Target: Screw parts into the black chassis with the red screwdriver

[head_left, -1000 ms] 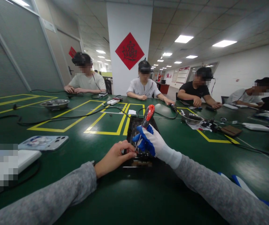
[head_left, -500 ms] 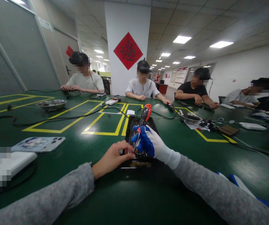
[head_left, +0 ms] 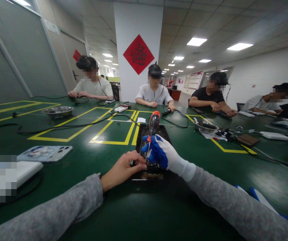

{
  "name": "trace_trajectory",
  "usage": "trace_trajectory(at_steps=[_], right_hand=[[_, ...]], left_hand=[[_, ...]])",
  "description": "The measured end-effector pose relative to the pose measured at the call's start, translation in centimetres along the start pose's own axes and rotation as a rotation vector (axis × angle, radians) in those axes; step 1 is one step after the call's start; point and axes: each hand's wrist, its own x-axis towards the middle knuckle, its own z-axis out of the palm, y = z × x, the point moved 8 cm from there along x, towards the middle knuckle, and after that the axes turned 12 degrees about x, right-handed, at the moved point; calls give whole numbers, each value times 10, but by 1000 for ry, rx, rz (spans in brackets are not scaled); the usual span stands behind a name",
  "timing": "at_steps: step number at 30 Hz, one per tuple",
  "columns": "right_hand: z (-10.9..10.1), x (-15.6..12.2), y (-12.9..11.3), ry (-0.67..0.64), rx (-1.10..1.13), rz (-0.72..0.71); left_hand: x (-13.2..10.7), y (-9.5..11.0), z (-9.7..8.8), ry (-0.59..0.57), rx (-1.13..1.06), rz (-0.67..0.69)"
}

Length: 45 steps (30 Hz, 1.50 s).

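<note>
My right hand point(head_left: 162, 152), in a white and blue work glove, is closed round a screwdriver point(head_left: 155, 122) with a black and red handle. The screwdriver stands nearly upright, its shaft pointing down into a black, open box-shaped housing point(head_left: 167, 134) on the table. My bare left hand point(head_left: 127, 167) rests at the housing's near left side. Its thumb and fingers are pressed together beside the screwdriver's tip; whatever they pinch is hidden. Both hands cover much of the housing's inside.
On the green table point(head_left: 88, 207) lie a phone point(head_left: 45, 153) and a white device point(head_left: 29, 172) to my left, and another glove point(head_left: 264, 201) at right. Metal bowls point(head_left: 58, 112) and black cables point(head_left: 83, 124) are farther off. Several people sit opposite.
The screwdriver's handle has tipped left and stands more upright. My left hand keeps its place at the tip. Across the table, a person's hand has drawn a black tool inward. The view has shifted slightly.
</note>
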Motion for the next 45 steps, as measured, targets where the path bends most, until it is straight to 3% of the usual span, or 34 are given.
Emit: trace_trajectory(at_steps=[8,14,20,26,32,40,45], right_hand=[[0,-1,-4,46,-52,-79],[-5,5,6,30,111,71],[0,-1,-5,54,49,-4],[-3,1,-1,45,35,-48],[0,2,3,-11,60,41],[0,2,2,-10,29,1],[1,1,6,-29,45,44]], left_hand=[[-1,0,-1,8,7,-11],[-1,9,-1,-10,71,68],[-1,6,-1,0,77,22],[-2,3,-2,10,29,4],[-2,10,-2,-26,48,70],[-1,2,-1,5,31,1],[-2,9,-1,-15,36,57]])
